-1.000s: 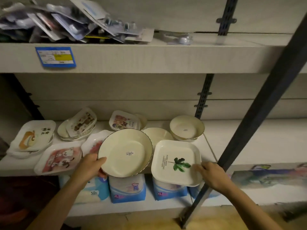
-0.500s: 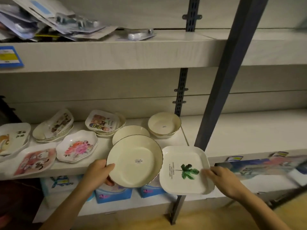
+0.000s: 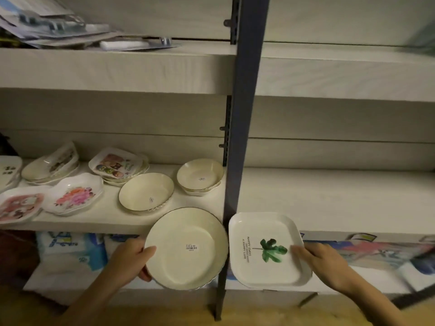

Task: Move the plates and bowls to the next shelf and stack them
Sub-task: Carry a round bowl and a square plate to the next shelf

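- Two dishes are in hand: one round cream plate with a dark-lined rim and a price sticker in its middle, and one square white plate printed with a green leaf
- The left grip holds the round plate by its left edge, thumb over the rim onto the inner face, fingers underneath
- The right grip pinches the square plate at its right edge, one digit lying on the face just beside the leaf, the wrist coming in from the lower right
- Both plates are held roughly level, side by side in front of the dark upright post; whether their edges touch I cannot tell
- The round plate sits just left of the post, below the front edge of the left shelf; the square one is just right of it, at the front edge of the right shelf
- On the left shelf I count seven lots: a cream bowl stack by the post, a wide cream bowl on top of another, a cartoon plate stack, one flower plate, one pink plate, an oval dish stack, and one plate cut off at the far left
- Blue and white packs lie on the shelf below
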Motion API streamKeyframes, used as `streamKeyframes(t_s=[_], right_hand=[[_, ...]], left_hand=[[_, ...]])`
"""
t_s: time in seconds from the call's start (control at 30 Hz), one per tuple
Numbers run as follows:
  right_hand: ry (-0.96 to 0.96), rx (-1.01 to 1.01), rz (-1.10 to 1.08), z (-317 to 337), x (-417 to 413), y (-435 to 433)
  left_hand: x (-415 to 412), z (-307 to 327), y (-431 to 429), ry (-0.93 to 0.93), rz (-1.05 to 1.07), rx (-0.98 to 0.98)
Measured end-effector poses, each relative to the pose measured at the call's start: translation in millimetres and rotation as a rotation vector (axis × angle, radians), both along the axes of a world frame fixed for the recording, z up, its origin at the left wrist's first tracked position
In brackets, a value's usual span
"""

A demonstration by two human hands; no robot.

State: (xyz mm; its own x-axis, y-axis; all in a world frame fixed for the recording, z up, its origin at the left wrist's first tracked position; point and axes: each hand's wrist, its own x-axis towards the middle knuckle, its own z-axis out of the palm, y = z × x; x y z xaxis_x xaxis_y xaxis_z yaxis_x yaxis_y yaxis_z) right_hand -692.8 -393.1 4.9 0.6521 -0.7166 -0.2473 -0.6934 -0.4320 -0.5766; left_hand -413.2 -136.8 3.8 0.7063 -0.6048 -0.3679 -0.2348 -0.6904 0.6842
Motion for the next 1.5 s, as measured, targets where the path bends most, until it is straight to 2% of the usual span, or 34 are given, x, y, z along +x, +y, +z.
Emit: streamKeyframes(t_s=[0.3, 0.5, 0.63, 0.97, 1.2, 1.5], right_hand=[[-0.017, -0.019, -0.079, -1.5, -73.9, -59.6], [-0.029, 0.012, -0.219, -8.5, -111.1, -88.6], [-0.054, 0.033, -0.284, -10.1, -128.9, -120.0], [-0.002, -0.013, -0.17, -6.2, -141.6, -220.7], [0.039, -0.001, -0.109, -12.1, -133.5, -257.7], [0.088, -0.02, -0.097, -29.0, -118.1, -284.9]], left_hand=[[-75.2, -7.5, -61.1, 0.012, -0.066, 0.094], [-106.5, -10.0, -114.6, 0.051, -0.102, 0.017], [-118.4, -10.5, -147.0, 0.093, -0.032, -0.041], [-137.5, -29.6, -245.6, 0.14, 0.261, -0.192], [-115.7, -49.1, -311.0, 0.297, 0.458, -0.22], [-93.7, -67.9, -368.1, 0.242, 0.498, -0.205]])
